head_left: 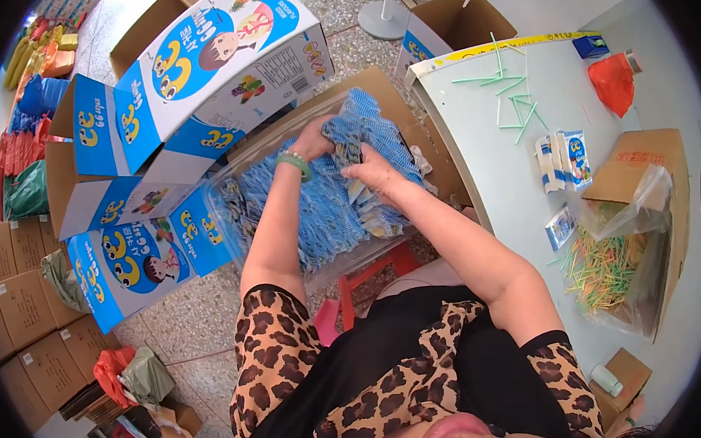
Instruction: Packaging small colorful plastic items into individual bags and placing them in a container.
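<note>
A clear plastic tub (322, 278) in front of me is heaped with blue-and-white striped small packets (314, 213), lying in rows. Near the tub's far side my left hand (312, 141), with a green bangle at its wrist, has its fingers wrapped round a bundle of packets (343, 143). My right hand (373, 172) grips the same bundle from its right side, thumb toward the left hand. Part of the fingers of both hands is hidden by the packets.
Large blue-and-white printed cartons (221, 66) stand open at the left. On the right, a pale table (481, 123) bears loose green straws (511, 81), a red bag (613, 84) and a carton (636, 161) with many coloured straws. A red stool (382, 269) shows below the tub.
</note>
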`<state>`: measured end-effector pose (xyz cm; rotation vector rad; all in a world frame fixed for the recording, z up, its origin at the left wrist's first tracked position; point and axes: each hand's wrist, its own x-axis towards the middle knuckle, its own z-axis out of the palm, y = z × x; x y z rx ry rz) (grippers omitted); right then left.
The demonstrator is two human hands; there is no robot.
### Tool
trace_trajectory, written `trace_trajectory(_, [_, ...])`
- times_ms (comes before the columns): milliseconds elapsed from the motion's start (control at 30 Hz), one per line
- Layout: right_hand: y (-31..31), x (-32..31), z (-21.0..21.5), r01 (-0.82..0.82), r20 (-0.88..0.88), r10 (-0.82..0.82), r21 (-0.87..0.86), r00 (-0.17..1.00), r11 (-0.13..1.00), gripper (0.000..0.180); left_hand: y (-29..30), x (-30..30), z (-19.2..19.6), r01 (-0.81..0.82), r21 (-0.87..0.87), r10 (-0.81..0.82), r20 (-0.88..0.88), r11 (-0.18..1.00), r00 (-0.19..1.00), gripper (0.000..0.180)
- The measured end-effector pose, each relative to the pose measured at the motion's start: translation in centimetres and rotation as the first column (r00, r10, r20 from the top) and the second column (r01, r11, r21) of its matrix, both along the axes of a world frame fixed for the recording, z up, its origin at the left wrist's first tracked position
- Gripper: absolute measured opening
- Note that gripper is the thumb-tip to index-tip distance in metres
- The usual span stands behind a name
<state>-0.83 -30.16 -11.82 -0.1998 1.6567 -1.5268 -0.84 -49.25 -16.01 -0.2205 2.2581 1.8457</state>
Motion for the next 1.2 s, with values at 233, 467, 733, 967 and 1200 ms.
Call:
trace_trajectory(233, [1.3,1.6,0.7,0.087,-0.143,-0.062,0.172,0.988,0.981,0.051,3.7,1.0,2.3,-0.262,-0.872,0.008,-0.284,0.414,0.959,0.068])
trace_trajectory(467, [11.2,5.9,7.4,-0.026,-0.296,0.079,0.179,0.952,0.983,0.026,6.7,4.0,1.2,-0.573,-0.412,0.577,-0.129,0.708,0.806,0.063])
trace_trajectory(733, [22.0,8.4,10.3,0.198,-0.024,-0.197,0.146,0.98,0.969,0.019,9.8,2.4,0.0,-0.697,0.041,0.684,-0.244,0.716,0.688,0.055])
trace_trajectory(967, [24.9,7.4,11.5,0.301,-0.085,-0.292,0.117,0.953,0.947,0.02,8.9,0.0,-3.9,-0.711,0.016,0.711,-0.047,0.703,0.702,0.058])
trace_trajectory(1200, [30.8,8.7,15.1,0.314,-0.38,-0.205,0.251,0.902,0.916,0.021,6.4,1.8,0.0,-0.704,-0.146,0.609,-0.4,0.695,0.685,0.043])
